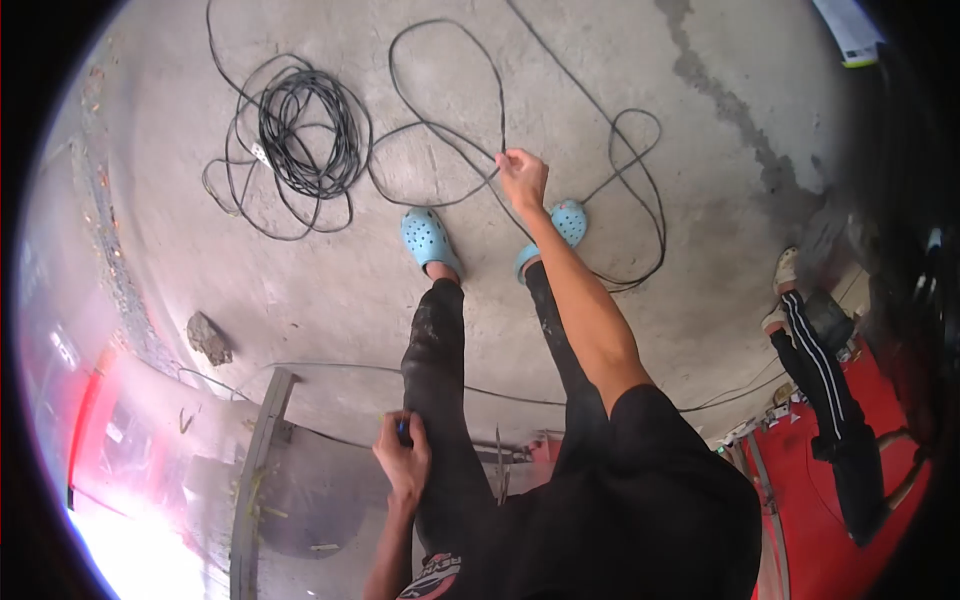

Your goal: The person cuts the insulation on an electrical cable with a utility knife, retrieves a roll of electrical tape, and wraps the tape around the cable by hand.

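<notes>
We note the right hand (522, 180) pinching a smooth black cable (502, 115) between its fingers, loose loops spread over stained grey concrete (340, 320); the left hand (402, 462) curls round a small blue-black object (404, 430), shape mostly hidden. Outward, we log a tangled round coil (272, 140), perforated light-blue clogs (426, 236), black shirt (650, 480) lettered "REYN", remainder unreadable

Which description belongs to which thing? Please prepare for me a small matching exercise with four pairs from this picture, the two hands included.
1. right hand
2. left hand
3. clogs
4. rock

A. light blue, with small holes
B. holding something blue
C. grey, lying on the floor
D. pinching a loose black cable

Right pairs: 1-D, 2-B, 3-A, 4-C.
</notes>
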Demonstrator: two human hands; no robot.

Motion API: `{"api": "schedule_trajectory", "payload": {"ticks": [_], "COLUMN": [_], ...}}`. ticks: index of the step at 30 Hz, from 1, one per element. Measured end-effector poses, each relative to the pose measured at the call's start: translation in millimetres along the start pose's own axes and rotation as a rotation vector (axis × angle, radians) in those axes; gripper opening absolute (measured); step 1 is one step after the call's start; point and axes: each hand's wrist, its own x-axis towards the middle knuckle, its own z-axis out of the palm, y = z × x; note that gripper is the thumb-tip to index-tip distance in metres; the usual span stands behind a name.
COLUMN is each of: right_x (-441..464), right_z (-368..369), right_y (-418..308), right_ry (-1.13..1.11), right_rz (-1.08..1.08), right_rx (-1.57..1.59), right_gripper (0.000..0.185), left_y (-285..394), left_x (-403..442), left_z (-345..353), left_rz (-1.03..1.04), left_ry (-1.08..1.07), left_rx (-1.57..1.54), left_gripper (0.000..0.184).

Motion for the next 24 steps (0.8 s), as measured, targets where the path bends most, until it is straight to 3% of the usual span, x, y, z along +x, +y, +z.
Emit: {"api": "schedule_trajectory", "payload": {"ticks": [3,7,12,13,18,22,24], "right_x": [-72,-175,-294,-316,-387,-426,-442], "right_z": [-91,-219,-355,-377,-447,-473,-482], "right_y": [-129,-297,-473,-496,-564,-583,-584], "right_ry": [-0.068,-0.167,-0.107,-0.078,0.070,0.218,0.269], "right_rz": [-0.156,-0.434,-0.740,-0.799,-0.964,-1.081,-1.036], "right_rx": [0.204,0.243,0.186,0.158,0.138,0.103,0.159], "right_gripper": [0.018,0.015,0.006,0.005,0.003,0.005,0.006], "left_y": [65,196,297,306,349,359,361], "left_x": [17,7,-78,-99,-189,-236,-256], "left_z": [-14,-77,-184,-201,-271,-296,-302], "left_rz": [-0.036,0.274,0.318,0.349,0.554,0.697,0.759], "left_ry": [-0.036,-0.046,-0.357,-0.443,-0.480,-0.481,-0.490], "left_rx": [-0.299,-0.584,-0.994,-1.050,-1.044,-0.963,-0.946], "left_gripper": [0.018,0.021,0.017,0.016,0.014,0.015,0.016]}}
